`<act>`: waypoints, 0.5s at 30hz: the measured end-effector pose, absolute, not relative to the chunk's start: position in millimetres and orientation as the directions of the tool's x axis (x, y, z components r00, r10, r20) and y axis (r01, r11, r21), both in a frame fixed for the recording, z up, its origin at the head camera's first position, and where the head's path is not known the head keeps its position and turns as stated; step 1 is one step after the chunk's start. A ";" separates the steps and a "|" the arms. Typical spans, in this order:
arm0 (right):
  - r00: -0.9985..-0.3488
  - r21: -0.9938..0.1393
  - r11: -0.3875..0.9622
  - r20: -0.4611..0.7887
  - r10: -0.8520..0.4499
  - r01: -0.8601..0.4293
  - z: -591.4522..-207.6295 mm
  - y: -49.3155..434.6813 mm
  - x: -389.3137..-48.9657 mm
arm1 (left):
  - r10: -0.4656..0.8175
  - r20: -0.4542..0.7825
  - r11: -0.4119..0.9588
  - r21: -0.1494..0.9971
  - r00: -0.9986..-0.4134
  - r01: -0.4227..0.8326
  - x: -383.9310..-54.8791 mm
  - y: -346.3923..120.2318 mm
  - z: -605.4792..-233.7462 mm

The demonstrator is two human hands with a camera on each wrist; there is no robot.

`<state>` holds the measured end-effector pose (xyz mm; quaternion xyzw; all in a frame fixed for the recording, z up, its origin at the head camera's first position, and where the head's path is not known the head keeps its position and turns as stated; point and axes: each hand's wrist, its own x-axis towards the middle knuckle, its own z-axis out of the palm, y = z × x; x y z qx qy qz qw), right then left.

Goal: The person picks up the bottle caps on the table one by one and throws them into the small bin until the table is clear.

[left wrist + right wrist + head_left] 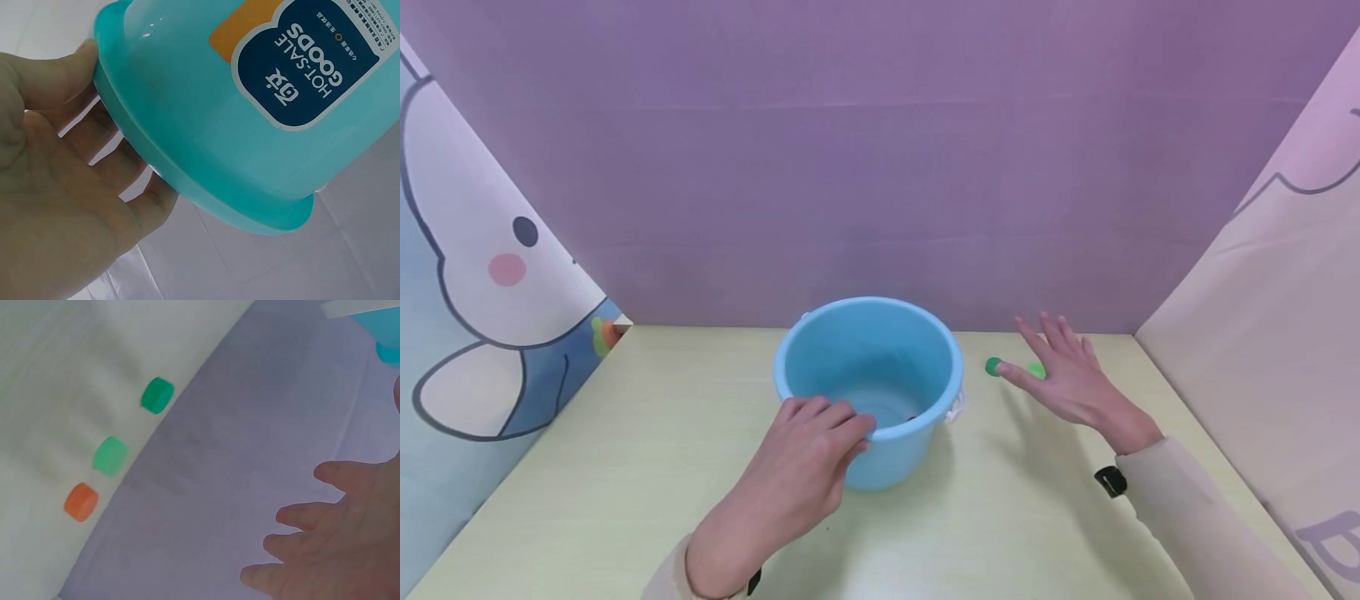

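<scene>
A light blue plastic bucket stands upright on the table. My left hand holds its near rim, fingers over the edge and thumb on the other side; the left wrist view shows this grip on the bucket too. Spread and holding nothing, my right hand hovers right of the bucket. Near it on the table lie short round pieces like bottle caps: a dark green one, a light green one and an orange one. In the head view the orange one is hidden behind the right hand.
The pale wooden table ends at a purple backdrop. Printed cloth panels border it left and right. A white handle joint sits on the bucket's right side. Part of a small dark thing shows inside the bucket.
</scene>
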<state>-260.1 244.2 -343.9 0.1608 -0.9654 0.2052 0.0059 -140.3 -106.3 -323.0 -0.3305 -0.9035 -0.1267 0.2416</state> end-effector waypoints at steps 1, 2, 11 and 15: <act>-0.949 -0.396 0.865 0.074 -0.305 -0.309 -345.2 245.8 -260.6 | 0.537 0.522 0.748 0.069 -0.663 0.660 -140.4 -106.3 -323.1; -0.951 -0.399 0.865 0.071 -0.302 -0.305 -346.3 247.4 -261.1 | 0.537 0.524 0.747 0.069 -0.661 0.662 -140.4 -106.2 -323.2; -0.955 -0.412 0.864 0.056 -0.291 -0.288 -354.5 256.6 -266.5 | 0.539 0.528 0.746 0.063 -0.656 0.663 -140.1 -106.8 -323.5; -0.958 -0.414 0.867 0.052 -0.283 -0.278 -359.2 261.8 -270.2 | 0.537 0.524 0.748 0.067 -0.661 0.661 -139.8 -107.1 -323.6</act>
